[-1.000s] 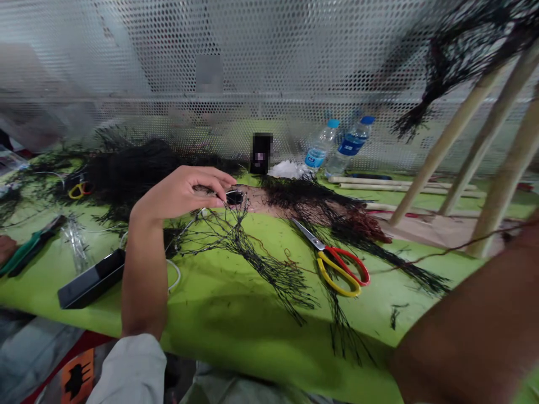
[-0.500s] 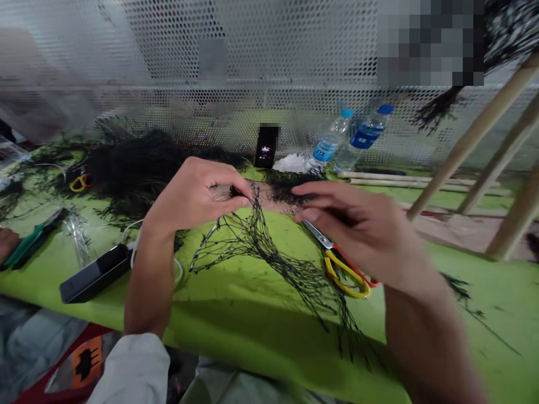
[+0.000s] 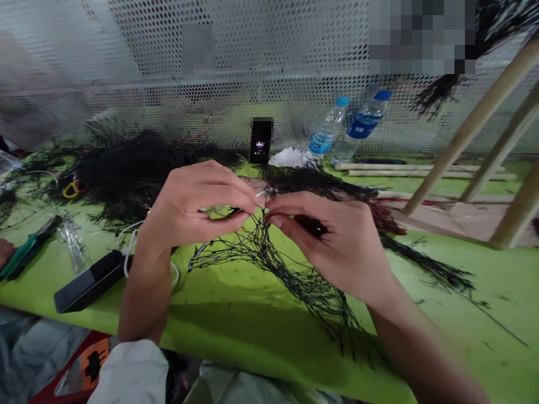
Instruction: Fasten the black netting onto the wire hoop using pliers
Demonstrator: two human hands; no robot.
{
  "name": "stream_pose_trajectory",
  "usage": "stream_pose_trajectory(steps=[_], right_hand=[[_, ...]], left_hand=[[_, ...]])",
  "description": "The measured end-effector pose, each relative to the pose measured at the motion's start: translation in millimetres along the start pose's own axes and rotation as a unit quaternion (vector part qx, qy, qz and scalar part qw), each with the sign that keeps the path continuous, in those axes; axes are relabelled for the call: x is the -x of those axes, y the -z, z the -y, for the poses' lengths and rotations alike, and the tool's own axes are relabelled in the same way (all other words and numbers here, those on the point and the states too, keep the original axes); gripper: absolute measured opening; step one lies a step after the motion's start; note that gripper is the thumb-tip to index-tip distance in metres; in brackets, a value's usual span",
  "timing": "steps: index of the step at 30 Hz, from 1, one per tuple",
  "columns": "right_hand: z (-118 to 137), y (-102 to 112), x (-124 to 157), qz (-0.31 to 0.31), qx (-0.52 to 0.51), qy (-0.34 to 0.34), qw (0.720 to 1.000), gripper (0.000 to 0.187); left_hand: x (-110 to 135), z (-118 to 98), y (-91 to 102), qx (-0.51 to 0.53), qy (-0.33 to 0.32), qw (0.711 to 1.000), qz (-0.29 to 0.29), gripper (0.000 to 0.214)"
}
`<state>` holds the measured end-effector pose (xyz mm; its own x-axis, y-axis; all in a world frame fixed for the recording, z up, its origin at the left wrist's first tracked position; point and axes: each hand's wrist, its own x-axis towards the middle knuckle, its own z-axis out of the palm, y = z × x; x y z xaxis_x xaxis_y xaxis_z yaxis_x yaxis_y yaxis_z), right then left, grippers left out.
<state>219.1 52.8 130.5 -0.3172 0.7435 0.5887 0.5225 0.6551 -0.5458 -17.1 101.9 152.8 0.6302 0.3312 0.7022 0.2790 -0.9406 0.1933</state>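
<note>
My left hand and my right hand meet above the green table, fingertips almost touching. Both pinch the top of a bundle of thin black wiry strands that fans down and to the right onto the table. A short pale wire end sticks out between the fingertips. Both hands are closed in a pinch on the strands.
A big heap of black strands lies at the back left, more behind my right hand. A black power bank with white cable and green pliers lie left. Two water bottles, a small black device, wooden poles and a perforated metal wall stand behind.
My right hand came in from the right and closed on the strand bundle next to my left hand. The bundle is lifted slightly. The red and yellow scissors are now hidden behind my right hand.
</note>
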Motion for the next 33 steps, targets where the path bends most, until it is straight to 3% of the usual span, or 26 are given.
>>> stream_pose_trajectory(steps=[3, 6, 10, 13, 16, 20, 23, 33], right_hand=[[3, -1, 4, -0.059, 0.037, -0.01, 0.998, 0.009], [4, -5, 7, -0.117, 0.07, 0.043, 0.99, 0.015], [5, -11, 6, -0.11, 0.045, 0.084, 0.989, 0.019], [6, -11, 3, -0.072, 0.02, 0.024, 0.997, 0.015], [6, -7, -2, -0.006, -0.077, -0.066, 0.995, 0.013], [-2, -4, -6, 0.068, -0.238, -0.167, 0.954, 0.021], [-11, -6, -7, 0.085, -0.308, -0.218, 0.922, 0.027], [-21, -10, -10, 0.135, -0.371, -0.303, 0.867, 0.038]], left_hand=[[0, 0, -1.4, -0.001, -0.008, 1.0, -0.006, 0.015], [-1, 0, -2.9, -0.007, -0.016, 1.0, -0.012, 0.014], [-4, -1, -5.7, -0.017, -0.019, 0.999, -0.019, 0.014], [-5, -2, -7.9, -0.025, -0.015, 0.999, -0.02, 0.013], [-5, -4, -9.2, -0.032, -0.006, 0.999, -0.011, 0.013], [-5, -9, -9.8, -0.033, 0.033, 0.999, 0.026, 0.015], [-6, -11, -10.4, -0.035, 0.04, 0.998, 0.042, 0.018], [-4, -7, -9.7, -0.019, 0.051, 0.996, 0.071, 0.012]])
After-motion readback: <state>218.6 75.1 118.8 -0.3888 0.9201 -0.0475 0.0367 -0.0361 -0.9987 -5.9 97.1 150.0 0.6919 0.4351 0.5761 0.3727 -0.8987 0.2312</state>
